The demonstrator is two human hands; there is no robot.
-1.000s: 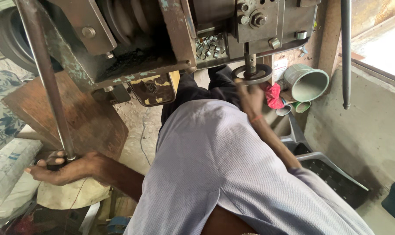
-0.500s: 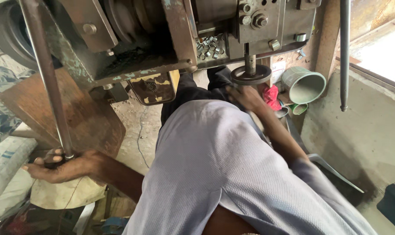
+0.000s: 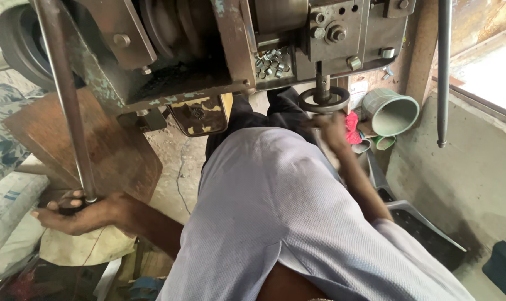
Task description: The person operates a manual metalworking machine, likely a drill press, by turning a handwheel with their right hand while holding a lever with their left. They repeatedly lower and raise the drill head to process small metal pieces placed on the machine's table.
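- Left hand [image 3: 77, 214]: clenched around the dark knob at the lower end of the long steel lever [image 3: 63, 100]; the lever's long axis runs up and slightly away from the hand into the press frame [image 3: 169, 67].
- Right hand [image 3: 332, 127]: fingers closed on something at the round die ring [image 3: 324, 100], which lies just above and touching the hand; what it pinches is too small to tell.
- Small metal pieces [image 3: 269, 61]: heaped on the ledge, up and left of the right hand, nearer to it than to the left.
- Green cup [image 3: 391, 111]: just right of the right hand.
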